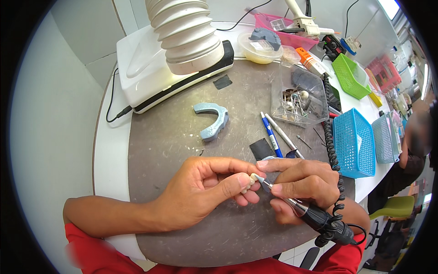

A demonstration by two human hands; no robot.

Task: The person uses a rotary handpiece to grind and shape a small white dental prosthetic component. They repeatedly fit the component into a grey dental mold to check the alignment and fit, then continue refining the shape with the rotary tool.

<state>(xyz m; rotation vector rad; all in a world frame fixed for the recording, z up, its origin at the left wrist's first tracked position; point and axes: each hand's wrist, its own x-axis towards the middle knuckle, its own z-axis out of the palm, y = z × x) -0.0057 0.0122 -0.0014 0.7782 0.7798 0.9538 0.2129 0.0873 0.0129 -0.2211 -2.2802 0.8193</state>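
Between the thumb and fingers of my left hand [207,185] is a small cream-coloured row of dental crowns [249,183]. My right hand [305,182] grips a handpiece [299,208] with a metal nose and black body, much like a pen. Its pale blue cone-shaped tip [260,178] meets or nearly meets the crowns; whether they touch I cannot tell. Both hands are close together over the grey-brown mat. Beyond them lies a light blue arch-shaped dental mould [212,119]. Part of a grey piece under my right fingers is hidden.
A ribbed white suction hose [187,36] hangs above a white box [169,68]. Right of the mould are a blue pen [271,134], a silver tool [284,134] and a clear box of burs [299,98]. A coiled black cord [332,137] runs beside a blue basket [355,144].
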